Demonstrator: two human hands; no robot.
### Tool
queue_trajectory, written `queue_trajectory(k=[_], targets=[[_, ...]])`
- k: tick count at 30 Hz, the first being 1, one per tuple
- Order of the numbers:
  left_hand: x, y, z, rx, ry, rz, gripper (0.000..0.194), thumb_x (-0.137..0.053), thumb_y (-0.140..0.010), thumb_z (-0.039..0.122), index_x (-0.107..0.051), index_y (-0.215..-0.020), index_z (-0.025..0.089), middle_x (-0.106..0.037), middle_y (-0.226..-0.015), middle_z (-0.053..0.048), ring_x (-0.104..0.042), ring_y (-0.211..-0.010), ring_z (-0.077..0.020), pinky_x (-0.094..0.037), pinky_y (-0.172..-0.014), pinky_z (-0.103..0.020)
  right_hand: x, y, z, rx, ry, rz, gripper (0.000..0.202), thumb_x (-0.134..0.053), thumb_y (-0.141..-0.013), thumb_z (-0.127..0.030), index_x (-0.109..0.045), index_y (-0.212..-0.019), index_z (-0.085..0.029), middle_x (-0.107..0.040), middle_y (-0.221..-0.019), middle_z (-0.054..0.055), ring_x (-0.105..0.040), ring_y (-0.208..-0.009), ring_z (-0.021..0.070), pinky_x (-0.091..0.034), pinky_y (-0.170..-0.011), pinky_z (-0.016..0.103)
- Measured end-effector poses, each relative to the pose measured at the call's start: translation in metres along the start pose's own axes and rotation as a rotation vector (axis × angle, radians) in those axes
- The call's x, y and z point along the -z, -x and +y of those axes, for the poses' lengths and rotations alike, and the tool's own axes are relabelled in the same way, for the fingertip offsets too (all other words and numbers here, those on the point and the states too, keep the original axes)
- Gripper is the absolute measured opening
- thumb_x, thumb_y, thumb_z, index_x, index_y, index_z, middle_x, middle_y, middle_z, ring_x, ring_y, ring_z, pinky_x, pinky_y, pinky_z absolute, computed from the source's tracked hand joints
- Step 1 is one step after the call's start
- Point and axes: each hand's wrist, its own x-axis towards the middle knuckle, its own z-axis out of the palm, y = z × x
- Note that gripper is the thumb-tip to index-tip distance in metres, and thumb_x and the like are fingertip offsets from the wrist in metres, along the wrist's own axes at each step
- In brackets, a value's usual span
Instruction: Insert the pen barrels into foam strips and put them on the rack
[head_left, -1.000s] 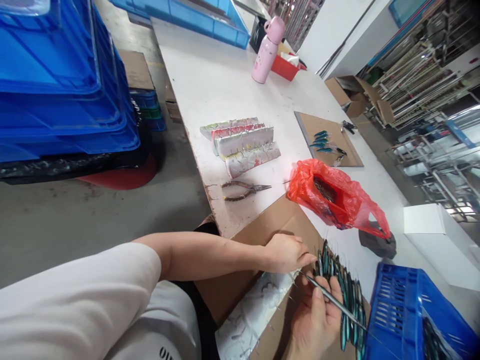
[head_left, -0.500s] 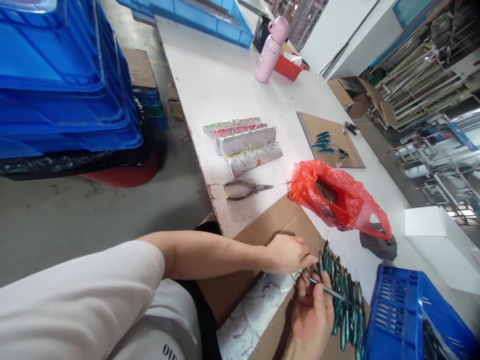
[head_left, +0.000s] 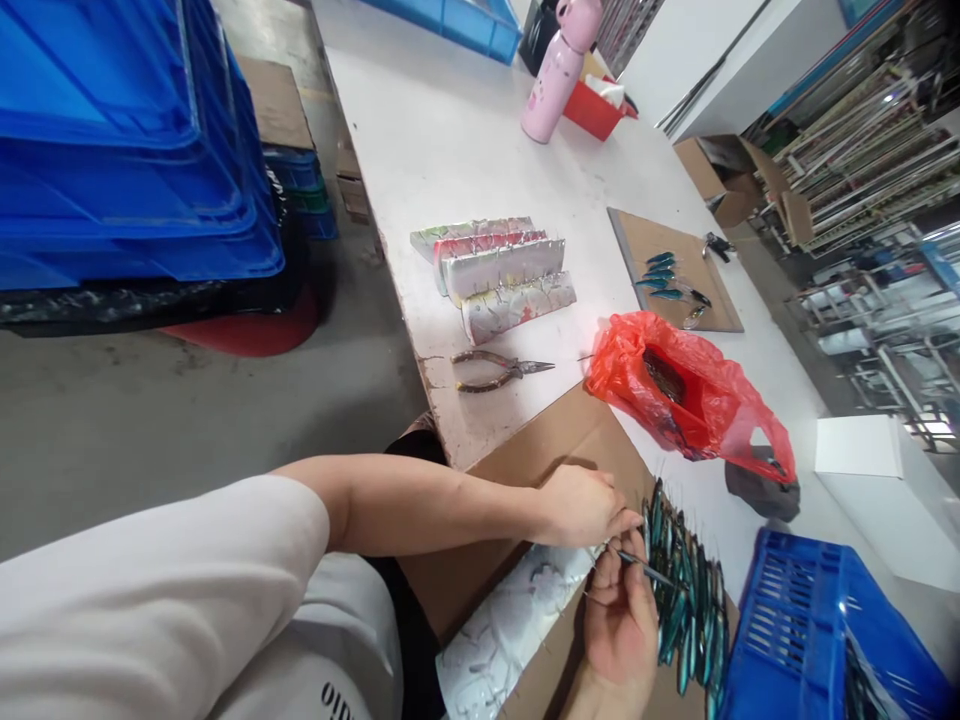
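Rod [head_left: 652, 573], slim and metallic, clamped between thumb and fingers of right hand [head_left: 619, 625], tip just beside left hand [head_left: 581, 507]. Left hand curled, thumb and fingertips close together at two-o'clock end of pale wire-studded strip [head_left: 514, 620]; cannot tell whether clamped on anything. Strip at eight o'clock from both hands, slanting across brown cardboard [head_left: 555, 430]. Slender teal-and-black pieces [head_left: 705, 620] side by side at four o'clock; blue crate [head_left: 776, 640] beyond these. Red plastic bag [head_left: 626, 365] gaping at one o'clock. Pliers [head_left: 514, 369] with handles spread at eleven, other wire-studded strips [head_left: 510, 265] farther out. Pink bottle [head_left: 556, 90] upright on white table [head_left: 442, 130] near twelve.
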Motion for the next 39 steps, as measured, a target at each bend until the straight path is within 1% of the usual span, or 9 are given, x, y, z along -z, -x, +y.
queue_trajectory(k=[7, 12, 16, 20, 23, 27, 30, 33, 39], targets=[[0.000, 0.000, 0.000, -0.009, -0.012, 0.003, 0.044, -0.031, -0.087, 0.044, -0.065, -0.074, 0.018, -0.062, -0.074, -0.004, -0.060, -0.069, -0.0166, -0.044, -0.056, -0.025, 0.002, 0.003, 0.001, 0.042, 0.020, 0.011, 0.031, -0.057, -0.076, -0.024, -0.058, -0.107, -0.021, -0.062, -0.107, 0.004, -0.060, -0.093, 0.0107, -0.048, -0.078, 0.017], [0.001, 0.000, 0.000, -0.001, -0.018, -0.001, 0.044, -0.033, -0.086, 0.046, -0.065, -0.074, 0.019, -0.062, -0.075, -0.004, -0.060, -0.068, -0.0169, -0.044, -0.055, -0.026, 0.008, 0.002, 0.003, 0.096, 0.113, -0.013, 0.034, -0.058, -0.077, -0.028, -0.055, -0.110, -0.025, -0.060, -0.111, 0.006, -0.058, -0.096, 0.0122, -0.048, -0.077, 0.021], [0.001, 0.000, 0.000, 0.005, -0.021, -0.001, 0.044, -0.034, -0.086, 0.046, -0.066, -0.075, 0.019, -0.061, -0.075, -0.004, -0.060, -0.068, -0.0171, -0.044, -0.055, -0.026, 0.006, 0.003, 0.002, 0.084, 0.124, 0.010, 0.038, -0.060, -0.075, -0.030, -0.054, -0.112, -0.026, -0.061, -0.107, 0.005, -0.060, -0.089, 0.0130, -0.050, -0.073, 0.024], [0.002, 0.000, 0.001, 0.002, -0.011, -0.014, 0.043, -0.034, -0.086, 0.045, -0.066, -0.075, 0.019, -0.061, -0.075, -0.004, -0.060, -0.068, -0.0167, -0.044, -0.055, -0.026, -0.001, 0.010, 0.002, 0.203, 0.151, 0.075, 0.043, -0.062, -0.073, -0.026, -0.051, -0.115, -0.026, -0.061, -0.095, 0.001, -0.060, -0.082, 0.0121, -0.051, -0.072, 0.026], [0.002, 0.000, 0.001, -0.005, -0.014, -0.007, 0.043, -0.034, -0.086, 0.045, -0.066, -0.075, 0.019, -0.061, -0.074, -0.004, -0.060, -0.069, -0.0166, -0.044, -0.055, -0.026, -0.002, 0.012, 0.004, 0.266, 0.184, 0.119, 0.043, -0.062, -0.073, -0.024, -0.052, -0.115, -0.024, -0.061, -0.095, 0.000, -0.059, -0.084, 0.0116, -0.050, -0.075, 0.026], [0.001, 0.000, 0.000, -0.002, -0.018, 0.007, 0.043, -0.034, -0.086, 0.046, -0.066, -0.074, 0.019, -0.061, -0.074, -0.004, -0.060, -0.068, -0.0160, -0.045, -0.057, -0.025, 0.003, 0.007, 0.005, 0.181, 0.129, 0.110, 0.036, -0.061, -0.073, -0.024, -0.055, -0.108, -0.023, -0.063, -0.098, 0.002, -0.060, -0.088, 0.0122, -0.050, -0.077, 0.026], [0.000, 0.000, 0.000, -0.007, -0.028, 0.009, 0.044, -0.032, -0.087, 0.045, -0.065, -0.074, 0.019, -0.061, -0.074, -0.004, -0.060, -0.068, -0.0165, -0.046, -0.058, -0.027, 0.006, 0.002, 0.004, 0.103, 0.056, 0.119, 0.027, -0.060, -0.074, -0.025, -0.058, -0.101, -0.022, -0.065, -0.094, 0.001, -0.061, -0.088, 0.0108, -0.050, -0.077, 0.022], [0.000, -0.001, 0.000, -0.007, -0.055, 0.000, 0.043, -0.031, -0.087, 0.042, -0.065, -0.073, 0.019, -0.061, -0.074, -0.004, -0.060, -0.067, -0.0176, -0.048, -0.058, -0.029, 0.006, 0.001, 0.004, 0.066, 0.019, 0.130, 0.024, -0.061, -0.074, -0.025, -0.060, -0.098, -0.024, -0.067, -0.090, -0.001, -0.061, -0.087, 0.0092, -0.049, -0.078, 0.019], [0.000, -0.001, -0.002, -0.022, -0.055, 0.008, 0.040, -0.033, -0.086, 0.044, -0.064, -0.073, 0.021, -0.061, -0.073, -0.002, -0.060, -0.066, -0.0171, -0.048, -0.058, -0.029, 0.015, -0.002, 0.006, 0.032, 0.079, 0.028, 0.023, -0.058, -0.076, -0.029, -0.060, -0.099, -0.026, -0.066, -0.096, -0.001, -0.060, -0.089, 0.0082, -0.048, -0.076, 0.016]])
